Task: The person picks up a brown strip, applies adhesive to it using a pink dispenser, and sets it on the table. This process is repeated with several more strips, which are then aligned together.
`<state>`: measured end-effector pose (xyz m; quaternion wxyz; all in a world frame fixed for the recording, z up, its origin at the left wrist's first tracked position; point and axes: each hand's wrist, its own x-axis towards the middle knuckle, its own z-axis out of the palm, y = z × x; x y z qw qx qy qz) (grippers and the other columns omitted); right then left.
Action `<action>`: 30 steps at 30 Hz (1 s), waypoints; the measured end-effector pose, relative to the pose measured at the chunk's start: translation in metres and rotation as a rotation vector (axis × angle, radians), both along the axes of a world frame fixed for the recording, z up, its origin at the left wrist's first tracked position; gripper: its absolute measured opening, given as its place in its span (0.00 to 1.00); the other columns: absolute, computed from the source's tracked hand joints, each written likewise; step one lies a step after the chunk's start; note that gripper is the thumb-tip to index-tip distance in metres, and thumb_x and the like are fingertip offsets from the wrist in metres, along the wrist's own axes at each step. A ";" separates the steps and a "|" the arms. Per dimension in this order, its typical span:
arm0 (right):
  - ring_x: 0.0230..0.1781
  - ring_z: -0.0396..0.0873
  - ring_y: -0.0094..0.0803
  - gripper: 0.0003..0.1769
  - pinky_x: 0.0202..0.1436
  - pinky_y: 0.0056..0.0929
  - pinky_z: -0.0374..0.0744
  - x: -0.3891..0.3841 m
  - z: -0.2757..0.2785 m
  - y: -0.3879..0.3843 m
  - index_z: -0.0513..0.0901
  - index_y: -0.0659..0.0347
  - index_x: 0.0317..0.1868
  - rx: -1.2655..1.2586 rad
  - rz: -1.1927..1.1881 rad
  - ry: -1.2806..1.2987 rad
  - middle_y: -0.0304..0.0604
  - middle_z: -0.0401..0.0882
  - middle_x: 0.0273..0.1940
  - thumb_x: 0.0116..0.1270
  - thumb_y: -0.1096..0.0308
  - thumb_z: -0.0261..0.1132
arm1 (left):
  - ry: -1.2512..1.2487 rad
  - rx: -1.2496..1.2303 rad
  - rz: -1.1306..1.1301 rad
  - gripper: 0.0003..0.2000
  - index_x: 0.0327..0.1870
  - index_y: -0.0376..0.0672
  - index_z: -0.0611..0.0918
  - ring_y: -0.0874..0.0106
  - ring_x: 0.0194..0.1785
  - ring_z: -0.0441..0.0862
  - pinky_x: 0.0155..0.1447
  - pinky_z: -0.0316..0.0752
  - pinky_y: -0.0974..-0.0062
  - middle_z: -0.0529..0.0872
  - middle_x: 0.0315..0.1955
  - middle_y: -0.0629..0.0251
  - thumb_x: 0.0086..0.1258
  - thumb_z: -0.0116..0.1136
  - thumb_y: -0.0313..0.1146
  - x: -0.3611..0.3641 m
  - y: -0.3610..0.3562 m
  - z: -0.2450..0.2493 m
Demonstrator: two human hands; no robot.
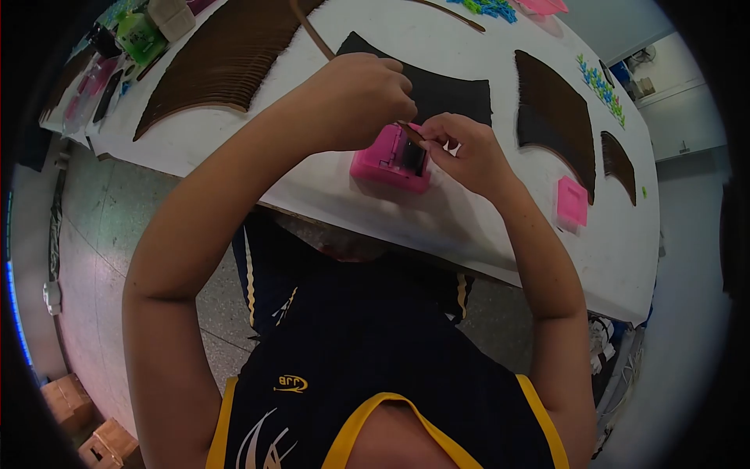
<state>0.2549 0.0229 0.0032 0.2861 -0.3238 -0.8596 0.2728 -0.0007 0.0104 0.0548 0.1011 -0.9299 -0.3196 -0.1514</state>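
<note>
A narrow brown strip (312,33) runs from the far side of the table, behind my left hand (355,102), and shows again between my two hands. My left fingers are curled closed around it. Thumb and forefinger of my right hand (469,152) pinch its near end, just above a small pink device (379,168) with a dark slot. The device stands near the table's front edge. Behind both hands lies a black curved sheet (453,94), partly covered by my left hand.
Rows of brown strips (226,59) fan out at left, with more brown strips (555,109) at right. A pink block (572,202) lies at the right on the white table (305,187). Blue and green small pieces (603,90) are scattered far right. A green bottle (139,37) stands back left.
</note>
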 end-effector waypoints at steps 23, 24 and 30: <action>0.42 0.84 0.35 0.12 0.41 0.34 0.84 0.027 -0.001 -0.005 0.92 0.55 0.47 0.128 0.003 -0.124 0.38 0.88 0.39 0.66 0.78 0.70 | -0.244 -0.041 -0.086 0.15 0.44 0.48 0.90 0.66 0.44 0.85 0.41 0.82 0.66 0.87 0.37 0.68 0.55 0.76 0.25 0.004 -0.005 -0.057; 0.42 0.84 0.35 0.12 0.41 0.34 0.84 0.028 -0.002 -0.005 0.92 0.55 0.47 0.126 0.001 -0.123 0.38 0.88 0.39 0.66 0.78 0.70 | -0.258 -0.042 -0.090 0.15 0.44 0.48 0.91 0.66 0.44 0.85 0.41 0.82 0.66 0.87 0.37 0.68 0.55 0.75 0.25 0.004 -0.006 -0.056; 0.41 0.84 0.34 0.11 0.40 0.34 0.84 0.058 -0.001 -0.011 0.92 0.56 0.45 0.136 -0.033 -0.154 0.38 0.88 0.39 0.66 0.79 0.70 | -0.284 -0.046 -0.095 0.14 0.44 0.47 0.91 0.65 0.44 0.85 0.42 0.83 0.66 0.88 0.37 0.67 0.56 0.74 0.23 0.008 -0.007 -0.059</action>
